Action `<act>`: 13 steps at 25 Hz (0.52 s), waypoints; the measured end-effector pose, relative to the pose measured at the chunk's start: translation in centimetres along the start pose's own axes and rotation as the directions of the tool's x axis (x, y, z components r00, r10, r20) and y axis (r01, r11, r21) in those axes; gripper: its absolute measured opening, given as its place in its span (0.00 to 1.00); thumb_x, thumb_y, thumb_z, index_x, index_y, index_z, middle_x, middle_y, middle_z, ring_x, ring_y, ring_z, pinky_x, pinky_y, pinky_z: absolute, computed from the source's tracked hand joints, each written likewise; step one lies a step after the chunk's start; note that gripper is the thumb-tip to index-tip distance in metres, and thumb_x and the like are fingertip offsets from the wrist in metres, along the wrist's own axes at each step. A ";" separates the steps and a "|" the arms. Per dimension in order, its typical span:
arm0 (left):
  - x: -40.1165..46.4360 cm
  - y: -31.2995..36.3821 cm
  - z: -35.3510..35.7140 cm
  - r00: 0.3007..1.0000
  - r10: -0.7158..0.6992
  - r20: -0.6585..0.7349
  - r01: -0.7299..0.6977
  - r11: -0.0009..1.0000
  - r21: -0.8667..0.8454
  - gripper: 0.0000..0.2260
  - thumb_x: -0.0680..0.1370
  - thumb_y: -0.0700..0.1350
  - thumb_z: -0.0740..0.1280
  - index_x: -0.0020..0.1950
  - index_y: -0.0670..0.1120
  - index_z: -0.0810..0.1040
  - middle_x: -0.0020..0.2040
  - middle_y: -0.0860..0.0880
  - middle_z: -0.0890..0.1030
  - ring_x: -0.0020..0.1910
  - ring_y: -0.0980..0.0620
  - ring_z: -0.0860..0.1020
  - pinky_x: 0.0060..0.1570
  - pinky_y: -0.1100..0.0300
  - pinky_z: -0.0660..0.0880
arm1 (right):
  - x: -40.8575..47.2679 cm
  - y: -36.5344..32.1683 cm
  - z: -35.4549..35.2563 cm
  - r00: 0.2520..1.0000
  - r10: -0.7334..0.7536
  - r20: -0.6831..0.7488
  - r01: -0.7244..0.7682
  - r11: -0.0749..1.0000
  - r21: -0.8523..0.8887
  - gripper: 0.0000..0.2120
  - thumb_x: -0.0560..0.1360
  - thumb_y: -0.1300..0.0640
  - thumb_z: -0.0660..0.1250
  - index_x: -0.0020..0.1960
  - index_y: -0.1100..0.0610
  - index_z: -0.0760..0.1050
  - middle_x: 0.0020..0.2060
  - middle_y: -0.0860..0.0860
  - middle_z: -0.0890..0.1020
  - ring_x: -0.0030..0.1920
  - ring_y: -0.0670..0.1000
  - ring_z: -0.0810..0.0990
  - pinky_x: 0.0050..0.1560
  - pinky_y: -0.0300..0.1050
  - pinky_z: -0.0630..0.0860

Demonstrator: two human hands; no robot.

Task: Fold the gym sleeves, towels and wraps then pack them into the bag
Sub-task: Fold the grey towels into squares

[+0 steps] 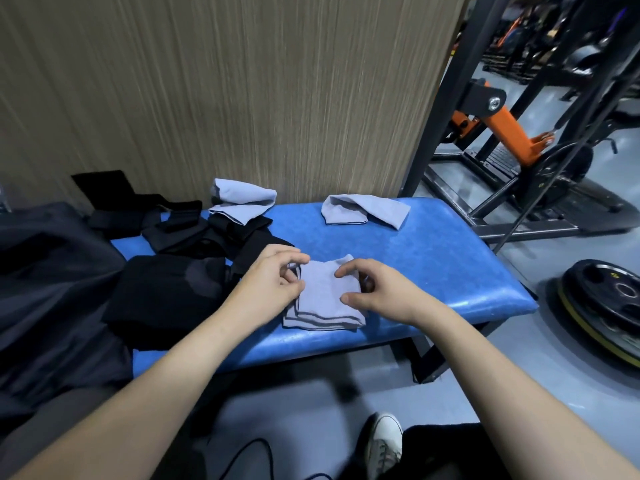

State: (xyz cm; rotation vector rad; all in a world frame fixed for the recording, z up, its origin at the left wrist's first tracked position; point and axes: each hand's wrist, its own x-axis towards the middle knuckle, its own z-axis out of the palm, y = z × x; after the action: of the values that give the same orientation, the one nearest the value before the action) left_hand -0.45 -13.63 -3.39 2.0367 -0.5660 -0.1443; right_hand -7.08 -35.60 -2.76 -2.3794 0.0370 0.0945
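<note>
A folded grey towel (pixel 325 299) lies near the front edge of a blue padded bench (pixel 433 258). The left hand (pixel 273 282) pinches the towel's left corner; the right hand (pixel 377 289) hovers curled above its right side, grasping nothing. Black wraps (pixel 207 233) and a dark bag (pixel 45 289) lie left. No readable writing.

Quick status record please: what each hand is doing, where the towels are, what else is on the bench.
left hand: pinches left edge of folded grey towel
right hand: fingers curled over the towel's right side, grip unclear
unfolded towels: one on black wraps, one alone at far edge
black wraps and sleeves: heaped, left of the towel
surface: blue bench
bag: dark, far left
</note>
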 end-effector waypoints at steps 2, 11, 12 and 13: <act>-0.4 -0.4 -0.1 0.996 0.091 -0.014 -0.087 0.979 0.187 0.13 0.77 0.41 0.69 0.62 0.49 0.79 0.65 0.54 0.71 0.52 0.59 0.72 0.59 0.64 0.72 | 0.0 0.3 0.0 1.000 -0.026 0.016 0.027 0.999 -0.046 0.17 0.73 0.52 0.75 0.60 0.44 0.77 0.47 0.48 0.71 0.41 0.41 0.72 0.47 0.32 0.68; -0.8 -1.9 0.2 0.927 0.072 0.369 -0.322 0.658 0.681 0.36 0.76 0.70 0.39 0.81 0.56 0.43 0.81 0.60 0.42 0.78 0.61 0.37 0.78 0.55 0.39 | 0.4 1.7 0.8 0.986 -0.117 0.118 0.155 0.906 -0.394 0.37 0.76 0.33 0.60 0.80 0.46 0.55 0.80 0.41 0.52 0.80 0.45 0.48 0.78 0.53 0.52; -0.8 -2.1 0.1 0.927 0.046 0.373 -0.310 0.654 0.690 0.36 0.76 0.70 0.38 0.81 0.56 0.41 0.81 0.59 0.41 0.78 0.61 0.38 0.78 0.56 0.39 | 0.4 2.0 1.3 0.982 -0.081 0.172 0.147 0.895 -0.421 0.38 0.77 0.32 0.56 0.81 0.45 0.49 0.80 0.40 0.48 0.80 0.44 0.44 0.79 0.53 0.49; -0.7 -2.2 0.1 0.929 0.031 0.368 -0.299 0.650 0.699 0.37 0.75 0.70 0.36 0.81 0.56 0.41 0.81 0.59 0.41 0.79 0.61 0.38 0.78 0.56 0.38 | 0.5 2.2 1.6 0.978 -0.067 0.198 0.148 0.891 -0.430 0.39 0.77 0.30 0.52 0.81 0.45 0.46 0.80 0.40 0.45 0.80 0.44 0.42 0.79 0.53 0.48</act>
State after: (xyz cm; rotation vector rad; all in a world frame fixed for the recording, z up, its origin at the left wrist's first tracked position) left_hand -0.40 -12.44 -5.37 2.7729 -1.1787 -0.1519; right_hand -6.82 -36.08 -5.50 -2.8131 -0.2267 0.2905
